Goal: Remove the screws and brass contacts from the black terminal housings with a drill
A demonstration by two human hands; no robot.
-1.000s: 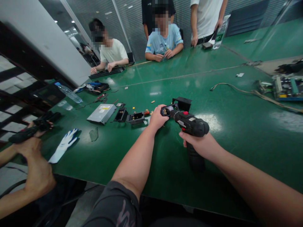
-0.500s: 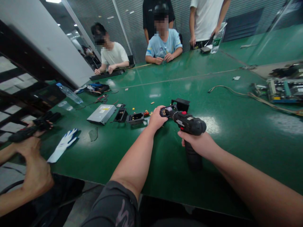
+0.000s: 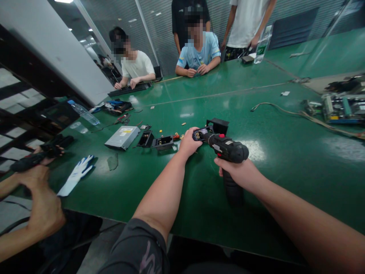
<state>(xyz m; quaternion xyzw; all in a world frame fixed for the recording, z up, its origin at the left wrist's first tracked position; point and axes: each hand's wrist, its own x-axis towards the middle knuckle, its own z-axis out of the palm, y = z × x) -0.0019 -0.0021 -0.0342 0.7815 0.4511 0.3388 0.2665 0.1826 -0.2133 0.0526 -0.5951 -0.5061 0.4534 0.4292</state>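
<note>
Green worktop (image 3: 285, 182): carries all items listed below
Co-worker's hands (image 3: 42, 198): far left, the upper one beneath a black handheld tool (image 3: 37, 160)
White glove (image 3: 75, 177): lying flat near the worktop's front edge
Silver optical drive (image 3: 122, 137): lying flat, just beside two black socket housings (image 3: 154, 142)
Left hand (image 3: 188, 142): fingers closed round a small black socket block (image 3: 200, 134) with gold contacts, at the drill's nose
Cordless drill (image 3: 228, 149): held between both hands, grip pointing down, just short of a black plastic housing (image 3: 217, 126)
Right hand (image 3: 238, 173): fingers wrapped closed round the top of the grip
Handling: drill judged stiff and heavy toward its lower end, best held by the grip; block appears light and rigid, best taken by its sides, clear of the contacts
Circuit board (image 3: 340, 109): far right, a loose cable (image 3: 299, 114) running toward it
</note>
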